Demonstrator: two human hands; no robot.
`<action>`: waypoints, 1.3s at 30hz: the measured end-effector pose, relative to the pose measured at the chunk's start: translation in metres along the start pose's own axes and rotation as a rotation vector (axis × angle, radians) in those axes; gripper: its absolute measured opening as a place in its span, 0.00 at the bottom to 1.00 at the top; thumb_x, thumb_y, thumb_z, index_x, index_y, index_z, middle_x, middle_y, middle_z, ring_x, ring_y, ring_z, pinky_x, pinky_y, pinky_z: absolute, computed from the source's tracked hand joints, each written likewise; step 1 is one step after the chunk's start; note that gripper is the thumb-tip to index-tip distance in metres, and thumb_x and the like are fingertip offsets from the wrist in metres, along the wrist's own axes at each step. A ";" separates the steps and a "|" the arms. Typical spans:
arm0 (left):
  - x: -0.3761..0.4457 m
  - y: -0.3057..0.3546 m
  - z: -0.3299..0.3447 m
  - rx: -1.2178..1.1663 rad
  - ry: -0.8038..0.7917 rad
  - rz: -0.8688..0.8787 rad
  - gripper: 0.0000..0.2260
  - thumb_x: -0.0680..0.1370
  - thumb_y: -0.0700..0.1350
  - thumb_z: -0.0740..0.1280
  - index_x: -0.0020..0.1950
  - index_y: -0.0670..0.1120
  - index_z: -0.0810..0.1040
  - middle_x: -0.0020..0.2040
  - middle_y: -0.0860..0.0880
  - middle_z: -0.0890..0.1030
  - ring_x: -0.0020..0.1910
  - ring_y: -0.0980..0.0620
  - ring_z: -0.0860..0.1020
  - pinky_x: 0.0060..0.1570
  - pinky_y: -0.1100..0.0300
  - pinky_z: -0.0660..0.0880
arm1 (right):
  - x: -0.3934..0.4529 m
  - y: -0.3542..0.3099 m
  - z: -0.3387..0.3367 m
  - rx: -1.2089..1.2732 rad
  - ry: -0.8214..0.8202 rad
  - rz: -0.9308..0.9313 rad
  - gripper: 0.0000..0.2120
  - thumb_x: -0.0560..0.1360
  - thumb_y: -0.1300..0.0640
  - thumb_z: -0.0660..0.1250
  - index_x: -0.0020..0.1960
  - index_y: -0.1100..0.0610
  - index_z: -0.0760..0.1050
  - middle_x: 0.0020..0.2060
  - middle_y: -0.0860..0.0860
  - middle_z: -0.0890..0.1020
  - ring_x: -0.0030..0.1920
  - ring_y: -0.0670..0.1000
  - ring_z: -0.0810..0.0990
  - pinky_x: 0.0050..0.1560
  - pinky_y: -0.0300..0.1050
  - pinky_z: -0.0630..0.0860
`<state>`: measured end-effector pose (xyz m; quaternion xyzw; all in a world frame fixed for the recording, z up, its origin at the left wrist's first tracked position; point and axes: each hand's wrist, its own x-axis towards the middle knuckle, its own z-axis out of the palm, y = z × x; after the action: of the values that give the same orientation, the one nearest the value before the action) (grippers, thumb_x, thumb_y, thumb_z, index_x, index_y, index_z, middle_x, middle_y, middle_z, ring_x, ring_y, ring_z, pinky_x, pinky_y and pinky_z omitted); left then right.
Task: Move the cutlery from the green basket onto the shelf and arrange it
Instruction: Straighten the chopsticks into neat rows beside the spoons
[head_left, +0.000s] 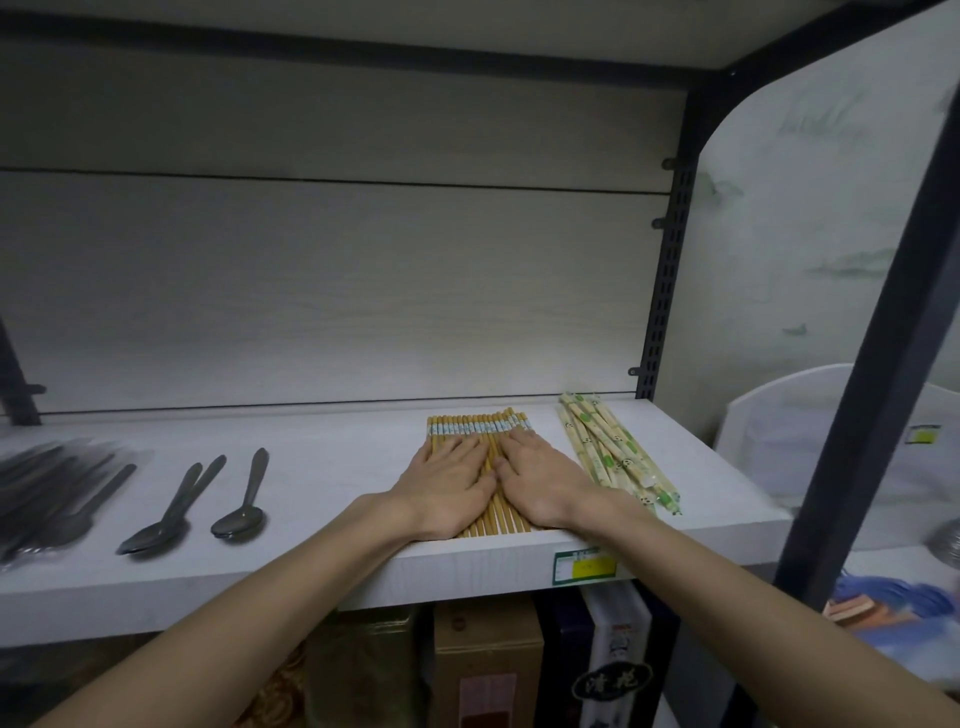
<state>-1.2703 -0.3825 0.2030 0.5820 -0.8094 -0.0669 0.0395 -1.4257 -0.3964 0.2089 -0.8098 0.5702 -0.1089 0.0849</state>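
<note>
Left hand and right hand flat, fingers straight, pressing a row of wooden chopsticks near the shelf's front edge, wrapped chopsticks toward its right edge, dark spoons further left

1 head camera, my own eye level.
It faces forward and down, close over the shelf, my forearms reaching in from the bottom edge.
</note>
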 end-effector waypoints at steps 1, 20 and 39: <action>-0.002 0.001 0.000 -0.002 -0.003 -0.001 0.27 0.86 0.56 0.43 0.83 0.48 0.46 0.83 0.50 0.45 0.82 0.51 0.43 0.79 0.50 0.40 | -0.002 0.000 0.000 -0.002 -0.006 -0.004 0.23 0.86 0.53 0.49 0.76 0.62 0.63 0.76 0.60 0.63 0.78 0.57 0.58 0.78 0.48 0.52; -0.003 0.002 0.003 0.036 -0.022 0.019 0.28 0.86 0.57 0.43 0.83 0.46 0.44 0.83 0.49 0.43 0.82 0.52 0.41 0.79 0.54 0.39 | -0.007 0.008 0.000 -0.003 -0.066 0.040 0.29 0.86 0.47 0.47 0.80 0.64 0.51 0.80 0.60 0.51 0.81 0.56 0.49 0.80 0.51 0.48; -0.007 0.006 -0.002 0.059 -0.035 0.021 0.28 0.86 0.57 0.42 0.83 0.47 0.44 0.83 0.49 0.44 0.82 0.52 0.42 0.79 0.55 0.40 | -0.014 0.007 -0.011 -0.028 -0.143 0.002 0.30 0.86 0.47 0.44 0.81 0.64 0.45 0.81 0.60 0.44 0.81 0.55 0.40 0.78 0.46 0.39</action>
<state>-1.2732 -0.3740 0.2057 0.5732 -0.8177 -0.0531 0.0088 -1.4395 -0.3855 0.2166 -0.8161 0.5650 -0.0427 0.1141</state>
